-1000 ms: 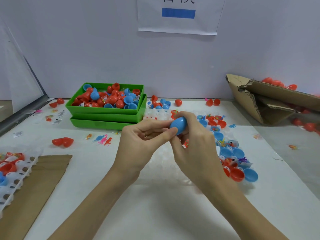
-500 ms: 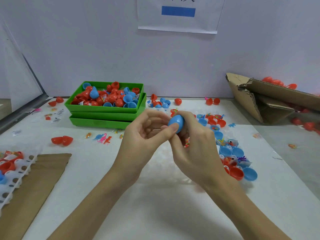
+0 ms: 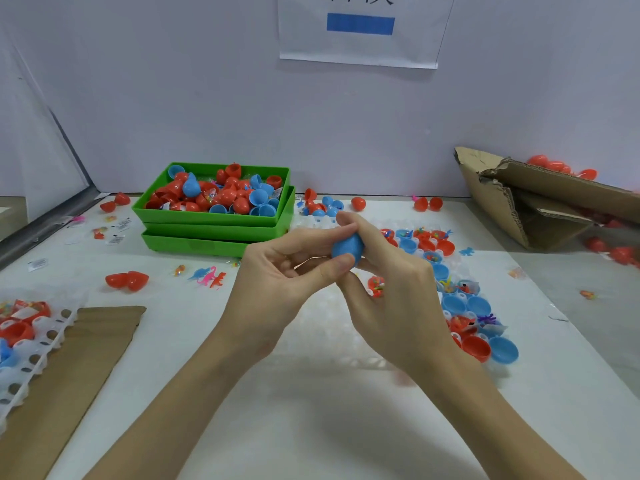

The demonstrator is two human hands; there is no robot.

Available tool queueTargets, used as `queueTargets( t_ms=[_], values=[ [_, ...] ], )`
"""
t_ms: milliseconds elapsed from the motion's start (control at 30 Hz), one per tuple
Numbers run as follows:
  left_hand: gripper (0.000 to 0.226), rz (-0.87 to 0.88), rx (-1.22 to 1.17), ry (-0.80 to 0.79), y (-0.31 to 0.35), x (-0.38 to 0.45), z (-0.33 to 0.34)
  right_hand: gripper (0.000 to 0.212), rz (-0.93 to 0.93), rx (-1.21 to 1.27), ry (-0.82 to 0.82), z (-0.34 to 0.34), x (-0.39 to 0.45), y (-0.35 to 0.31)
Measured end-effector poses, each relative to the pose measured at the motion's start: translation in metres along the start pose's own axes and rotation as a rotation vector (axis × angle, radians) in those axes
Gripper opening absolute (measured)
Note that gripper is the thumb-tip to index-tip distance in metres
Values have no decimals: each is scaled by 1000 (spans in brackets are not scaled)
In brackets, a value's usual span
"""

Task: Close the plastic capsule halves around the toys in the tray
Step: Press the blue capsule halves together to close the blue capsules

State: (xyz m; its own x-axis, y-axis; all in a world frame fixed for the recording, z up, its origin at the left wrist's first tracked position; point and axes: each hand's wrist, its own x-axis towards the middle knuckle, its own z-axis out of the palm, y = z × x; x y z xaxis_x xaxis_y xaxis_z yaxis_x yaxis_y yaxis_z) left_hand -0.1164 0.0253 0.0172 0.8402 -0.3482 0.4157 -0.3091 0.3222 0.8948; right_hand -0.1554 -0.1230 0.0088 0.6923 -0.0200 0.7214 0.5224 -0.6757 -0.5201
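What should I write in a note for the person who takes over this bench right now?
Left hand and right hand: both pinch one blue plastic egg capsule above the table; whether it is fully shut cannot be seen.
Clear plastic tray: open red and blue halves with toys sit along its right side.
Green plastic bin: heaped with capsule pieces.
Left: close the tray's open halves.

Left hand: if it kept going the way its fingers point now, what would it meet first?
The left hand points right, and its fingers already grip the blue capsule; directly behind is the right hand.
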Motion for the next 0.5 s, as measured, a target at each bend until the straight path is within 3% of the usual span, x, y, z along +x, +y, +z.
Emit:
queueTargets(
  t_ms=[200, 367, 500],
  values=[
    [32, 25, 6, 11, -2, 0, -1, 52, -51, -19, -14, -1, -1, 3],
    [31, -52, 12, 26, -1, 1, -2, 52, -36, -51, -29, 1, 0, 3],
    [27, -176, -187, 78, -3, 4, -4, 57, -35, -26, 15, 1, 0, 4]
  ],
)
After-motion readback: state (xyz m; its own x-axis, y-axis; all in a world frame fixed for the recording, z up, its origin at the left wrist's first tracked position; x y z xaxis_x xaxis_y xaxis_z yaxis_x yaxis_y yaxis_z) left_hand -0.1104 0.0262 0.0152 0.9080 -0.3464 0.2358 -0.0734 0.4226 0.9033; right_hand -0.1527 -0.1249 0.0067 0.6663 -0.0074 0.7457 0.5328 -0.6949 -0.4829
